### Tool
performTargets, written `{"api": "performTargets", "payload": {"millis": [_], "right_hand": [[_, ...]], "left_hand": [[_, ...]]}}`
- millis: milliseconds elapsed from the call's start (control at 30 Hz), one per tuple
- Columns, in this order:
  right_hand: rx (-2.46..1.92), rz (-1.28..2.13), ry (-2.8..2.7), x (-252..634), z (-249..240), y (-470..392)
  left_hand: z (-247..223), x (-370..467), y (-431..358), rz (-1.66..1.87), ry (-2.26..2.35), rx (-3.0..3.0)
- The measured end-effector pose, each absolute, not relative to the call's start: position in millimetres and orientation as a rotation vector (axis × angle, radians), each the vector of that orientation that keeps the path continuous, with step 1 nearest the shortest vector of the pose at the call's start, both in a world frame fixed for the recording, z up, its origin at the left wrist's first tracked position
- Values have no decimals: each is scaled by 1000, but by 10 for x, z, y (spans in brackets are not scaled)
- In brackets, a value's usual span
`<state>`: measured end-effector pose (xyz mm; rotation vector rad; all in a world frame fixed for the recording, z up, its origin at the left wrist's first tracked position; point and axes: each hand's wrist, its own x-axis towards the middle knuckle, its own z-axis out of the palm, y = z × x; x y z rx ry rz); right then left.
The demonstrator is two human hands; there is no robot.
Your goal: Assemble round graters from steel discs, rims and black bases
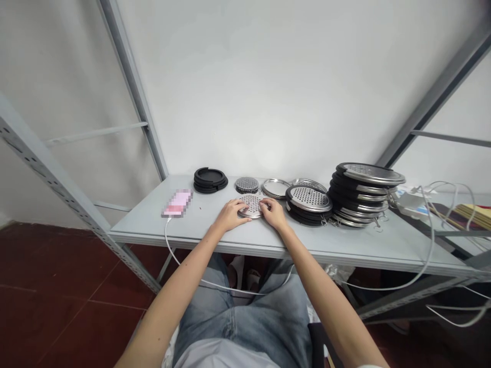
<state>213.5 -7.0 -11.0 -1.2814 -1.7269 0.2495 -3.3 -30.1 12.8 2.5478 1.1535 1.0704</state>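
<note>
Disc (253,204), round with no long axis, lay between our left hand (230,213) and right hand (274,214), equally near, each holding its rim with curled fingers.

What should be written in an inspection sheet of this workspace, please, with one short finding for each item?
Surface: grey table, several stacks standing along it.
Work things: perforated metal disc between the hands; black-rimmed stack to its right, taller stack beyond; black pile on the left.
Clutter: pixelated pink item near the left end.
Grips: left hand at the disc's left edge, right hand at its right edge; exact hold unclear.
Cables: white cable from the pink item over the front edge; others at right.
Surroundings: pale wall, metal frame, reddish floor.
</note>
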Motion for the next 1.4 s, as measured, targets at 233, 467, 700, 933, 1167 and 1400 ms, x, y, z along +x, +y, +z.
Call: {"api": "performTargets", "payload": {"millis": [233, 467, 700, 933, 1167, 1400], "right_hand": [[-1285, 258, -1701, 2139, -120, -63], [-1285, 243, -1698, 2153, -136, -42], [-1286, 244, -1696, 2151, -130, -50], [-1277, 246, -1694, 2152, -125, -54], [-1320, 241, -1749, 2127, -154, -37], [-1338, 283, -1769, 2116, -107, -74]], "left_hand": [[94, -37, -270, 1126, 1168, 2511], [13, -39, -202, 1034, 1355, 2393], [7, -42, -215, 926, 1402, 2404], [-57, -25, -168, 1077, 1434, 2372], [-57, -24, -129, 1165, 1570, 2382], [-2, -30, -169, 1111, 1556, 2375]]}}
